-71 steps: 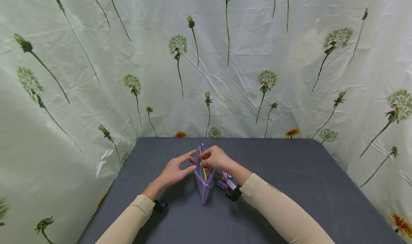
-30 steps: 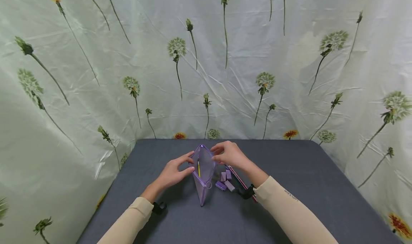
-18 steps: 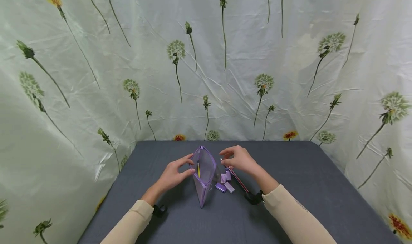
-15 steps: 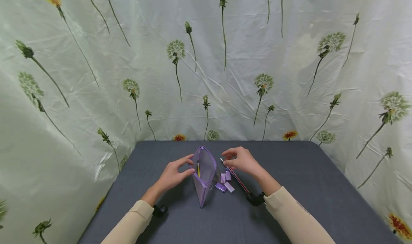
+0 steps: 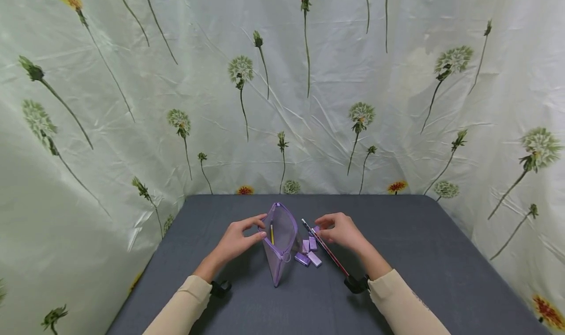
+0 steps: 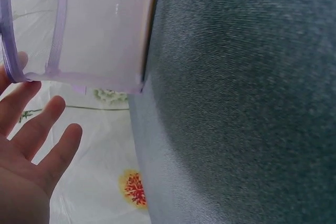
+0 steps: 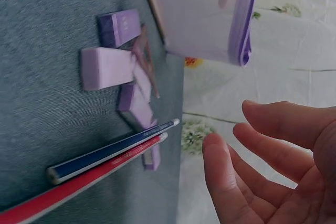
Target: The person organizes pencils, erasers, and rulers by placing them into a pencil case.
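A lilac mesh pencil case stands upright on the table, its zip mouth spread apart. My left hand holds its left rim, fingers on both sides of the edge in the left wrist view; the thumb is hidden there. Inside the case leans a yellow pencil. To the right, my right hand hovers with thumb and fingers apart and nothing between them. Beneath it lie a red pencil and a dark blue pencil, side by side. A small purple block lies past them, near my right fingertips.
Several purple and lilac blocks like erasers lie between the case and the pencils. The grey table ends at a pale curtain printed with dandelions. A black wrist strap hangs near the pencils' near ends.
My right hand has let go of the yellow pencil inside the case. It has drawn back right and toward me, over the two pencils. My left hand has stayed at the rim.
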The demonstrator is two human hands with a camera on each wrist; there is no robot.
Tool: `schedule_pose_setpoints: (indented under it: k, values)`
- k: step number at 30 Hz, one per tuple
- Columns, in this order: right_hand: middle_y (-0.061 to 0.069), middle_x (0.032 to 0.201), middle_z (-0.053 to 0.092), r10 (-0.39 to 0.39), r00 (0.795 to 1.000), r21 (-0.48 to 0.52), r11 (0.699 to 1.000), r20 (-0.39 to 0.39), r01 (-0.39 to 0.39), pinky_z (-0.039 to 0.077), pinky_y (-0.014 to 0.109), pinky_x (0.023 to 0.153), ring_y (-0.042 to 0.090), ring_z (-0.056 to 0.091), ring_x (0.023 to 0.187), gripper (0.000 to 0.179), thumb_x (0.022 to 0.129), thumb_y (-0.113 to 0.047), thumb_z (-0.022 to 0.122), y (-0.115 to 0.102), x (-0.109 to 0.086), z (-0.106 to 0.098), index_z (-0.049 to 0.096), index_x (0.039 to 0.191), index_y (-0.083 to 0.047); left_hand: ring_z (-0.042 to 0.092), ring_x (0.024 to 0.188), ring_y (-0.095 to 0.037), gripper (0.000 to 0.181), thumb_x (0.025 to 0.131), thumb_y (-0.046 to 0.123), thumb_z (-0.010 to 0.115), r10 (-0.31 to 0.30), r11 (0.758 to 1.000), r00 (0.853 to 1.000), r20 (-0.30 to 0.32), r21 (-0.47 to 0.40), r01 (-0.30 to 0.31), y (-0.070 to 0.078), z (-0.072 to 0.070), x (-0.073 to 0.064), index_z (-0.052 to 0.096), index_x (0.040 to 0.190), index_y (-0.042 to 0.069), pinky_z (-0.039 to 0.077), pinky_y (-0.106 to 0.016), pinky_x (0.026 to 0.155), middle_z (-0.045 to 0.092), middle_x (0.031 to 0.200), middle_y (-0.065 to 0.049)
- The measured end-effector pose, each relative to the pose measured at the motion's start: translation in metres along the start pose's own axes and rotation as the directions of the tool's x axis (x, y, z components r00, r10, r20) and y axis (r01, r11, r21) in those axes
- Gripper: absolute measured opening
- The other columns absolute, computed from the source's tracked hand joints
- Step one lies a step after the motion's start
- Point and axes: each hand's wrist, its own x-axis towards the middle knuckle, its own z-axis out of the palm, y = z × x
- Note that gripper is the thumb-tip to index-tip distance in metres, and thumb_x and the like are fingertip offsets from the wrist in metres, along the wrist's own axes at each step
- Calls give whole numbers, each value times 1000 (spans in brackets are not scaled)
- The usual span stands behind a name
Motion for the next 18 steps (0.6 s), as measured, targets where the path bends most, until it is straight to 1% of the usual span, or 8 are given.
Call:
schedule_pose_setpoints:
  k: [3, 5, 10, 13, 18]
  values:
    - [5, 94, 72, 6, 1000, -21, 1000, 6, -6, 59, 34, 62, 19, 68, 74, 30, 87, -4, 75, 8, -1, 1, 74, 117, -5, 51, 133, -17, 15, 95, 36, 73, 2, 1000, 1000, -8, -8, -2, 0, 0, 3, 72, 106, 25, 40, -55, 109, 56, 144, 6]
    - [5, 94, 73, 8, 1000, -41, 999, 7, -8, 59, 34, 61, 18, 68, 75, 29, 87, -4, 76, 13, -1, 2, 75, 116, -6, 52, 133, -16, 11, 94, 33, 73, 5, 1000, 1000, -9, -15, -5, 1, -1, 5, 71, 104, 29, 40, -54, 109, 57, 144, 7]
    - [7, 94, 74, 7, 1000, -84, 996, 0, -7, 56, 32, 56, 17, 66, 67, 28, 83, -3, 79, 25, -1, 6, 77, 111, -7, 51, 133, -18, 10, 94, 33, 73, -12, 1000, 999, 34, -25, 12, 3, -5, 9, 72, 102, 26, 40, -53, 109, 57, 144, 4]
    - [8, 93, 74, -1, 1000, -94, 996, -2, 1, 56, 32, 54, 17, 66, 63, 28, 82, -1, 80, 30, -2, 9, 77, 110, -6, 51, 133, -21, 7, 94, 31, 74, -17, 1000, 997, 73, -21, 19, 5, -9, 12, 73, 99, 25, 40, -54, 109, 58, 143, -1]
    - [10, 94, 73, 16, 1000, -92, 996, 15, -15, 57, 32, 55, 15, 67, 67, 28, 83, 1, 78, 35, -4, 11, 77, 109, -7, 52, 133, -22, 1, 94, 28, 74, -22, 1000, 992, 125, 4, 22, 9, -13, 15, 73, 95, 28, 39, -58, 108, 59, 142, -4]
